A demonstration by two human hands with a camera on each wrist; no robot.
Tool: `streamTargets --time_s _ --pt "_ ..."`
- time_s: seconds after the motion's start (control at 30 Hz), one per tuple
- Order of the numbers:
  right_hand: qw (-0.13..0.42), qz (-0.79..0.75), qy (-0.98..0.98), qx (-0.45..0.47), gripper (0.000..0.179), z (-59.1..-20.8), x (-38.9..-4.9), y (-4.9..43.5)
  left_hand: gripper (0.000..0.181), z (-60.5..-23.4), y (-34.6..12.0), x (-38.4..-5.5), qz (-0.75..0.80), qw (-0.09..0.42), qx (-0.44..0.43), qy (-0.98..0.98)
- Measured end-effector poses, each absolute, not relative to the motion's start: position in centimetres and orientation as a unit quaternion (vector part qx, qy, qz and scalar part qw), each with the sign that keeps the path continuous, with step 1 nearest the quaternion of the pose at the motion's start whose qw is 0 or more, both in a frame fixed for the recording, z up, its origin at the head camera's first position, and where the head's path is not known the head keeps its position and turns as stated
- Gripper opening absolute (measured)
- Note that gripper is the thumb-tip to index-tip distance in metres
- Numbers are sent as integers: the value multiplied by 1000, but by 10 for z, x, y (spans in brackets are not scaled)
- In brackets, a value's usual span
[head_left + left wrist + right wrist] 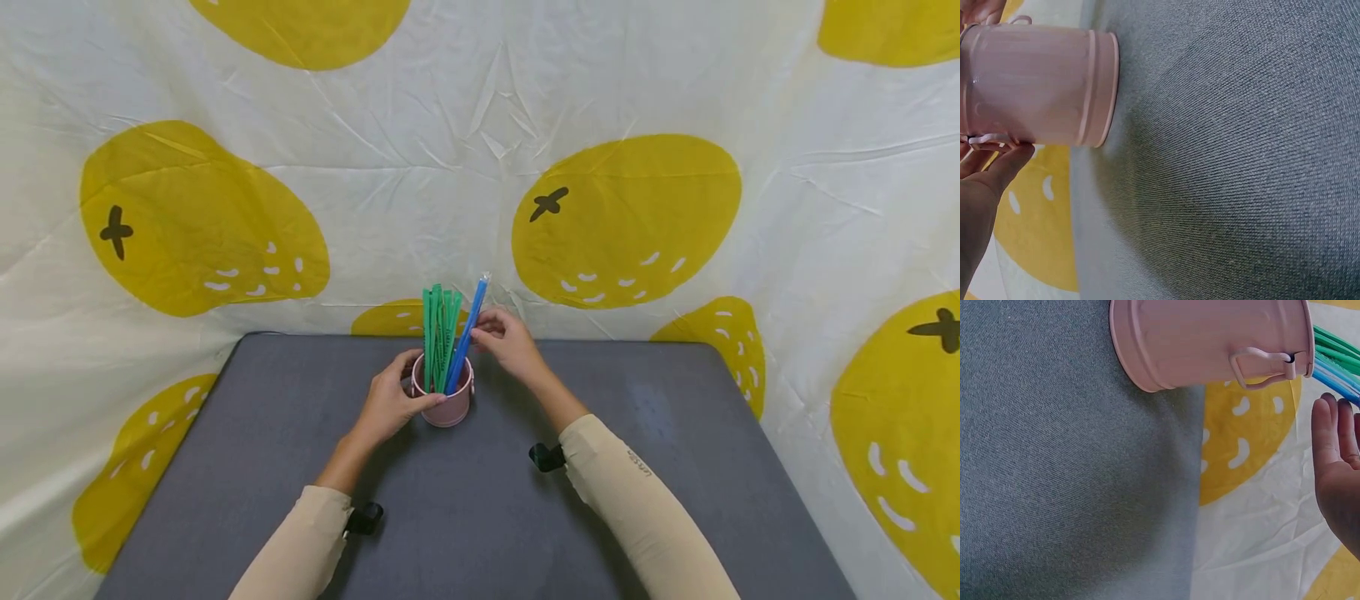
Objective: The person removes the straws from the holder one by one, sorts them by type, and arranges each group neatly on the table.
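Note:
A small pink bucket [447, 411] with side handles stands upright on the table. Several long thin green sticks [438, 333] with dark print rise out of it, and a blue bundle [467, 333] with a clear wrapper at its top leans right. My left hand [390, 400] holds the bucket at its left, thumb along the front rim and fingers round the back. In the left wrist view its thumb lies by a bucket handle [991, 140]. My right hand [510, 342] is beside the blue bundle, its fairly straight fingertips right at it in the right wrist view.
Dark grey fabric covers the table [480, 517]. Close behind its far edge hangs a white cloth [420, 217] with large yellow fruit prints, which also runs along both sides. Black straps with a small device [547, 457] sit at each sleeve cuff.

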State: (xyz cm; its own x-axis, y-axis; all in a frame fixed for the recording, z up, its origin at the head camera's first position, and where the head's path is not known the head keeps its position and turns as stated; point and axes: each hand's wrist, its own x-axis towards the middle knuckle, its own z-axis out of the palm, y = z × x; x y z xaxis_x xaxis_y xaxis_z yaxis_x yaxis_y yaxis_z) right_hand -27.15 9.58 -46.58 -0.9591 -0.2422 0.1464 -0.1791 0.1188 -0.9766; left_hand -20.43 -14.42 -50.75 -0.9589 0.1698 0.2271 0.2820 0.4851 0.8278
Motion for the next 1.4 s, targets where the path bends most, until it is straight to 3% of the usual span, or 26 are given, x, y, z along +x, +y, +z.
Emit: streamTargets --time_s 0.7,1.4 --pt "28 -708 697 -111 18 -450 -266 100 86 -509 -146 -202 -502 58 -134 -852" --pt "-60 -714 683 -142 16 -383 -265 133 84 -509 -149 -203 -497 37 -136 -856"
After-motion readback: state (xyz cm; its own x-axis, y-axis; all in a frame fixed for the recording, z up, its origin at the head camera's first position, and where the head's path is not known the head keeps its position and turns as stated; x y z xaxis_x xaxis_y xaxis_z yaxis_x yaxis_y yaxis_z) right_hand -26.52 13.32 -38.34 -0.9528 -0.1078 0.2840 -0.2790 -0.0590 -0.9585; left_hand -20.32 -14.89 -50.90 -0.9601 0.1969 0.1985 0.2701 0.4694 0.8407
